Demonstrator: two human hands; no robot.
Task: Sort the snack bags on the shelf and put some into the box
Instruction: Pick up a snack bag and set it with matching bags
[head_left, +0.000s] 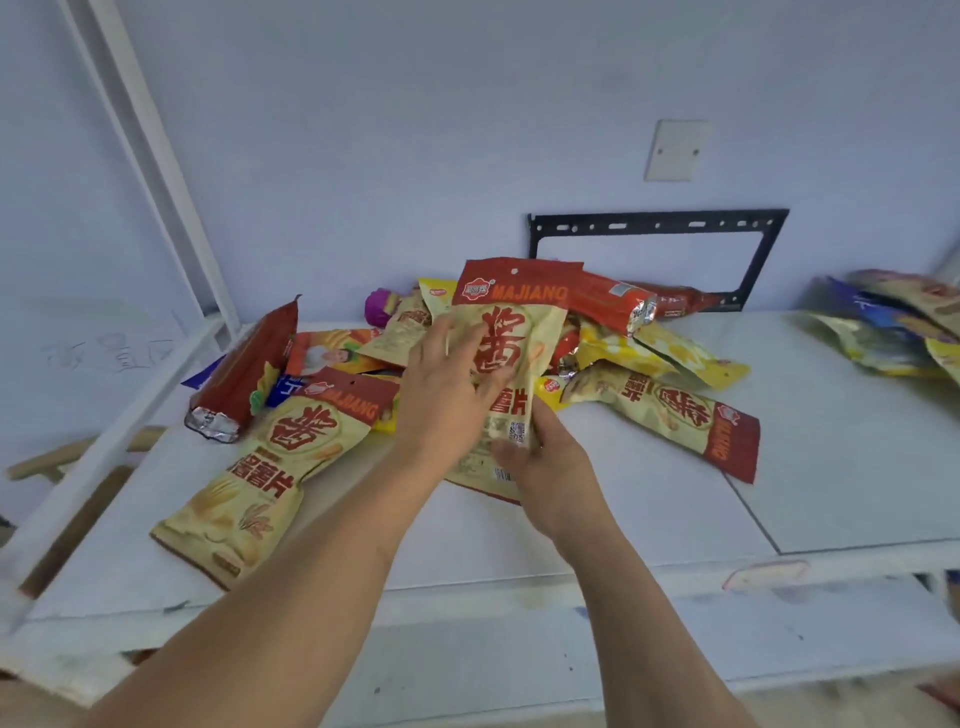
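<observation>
Head view: the right hand (550, 467) pinches the lower edge of an upright MAJIANG chip bag (511, 332), held above the snack pile (623, 358) on the white shelf (571, 519), while the left hand (447, 395) lies flat and open against its front. Likely best to support the bag from below so it does not crumple, then carry it clear without dragging its neighbours; no box is in view.

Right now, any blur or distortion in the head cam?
Head view: left hand motion-blurred over the held MAJIANG bag, whose print stays legible; wide-angle bends the shelf post and shelf edge; light flat, bluish, shadows faint.
</observation>
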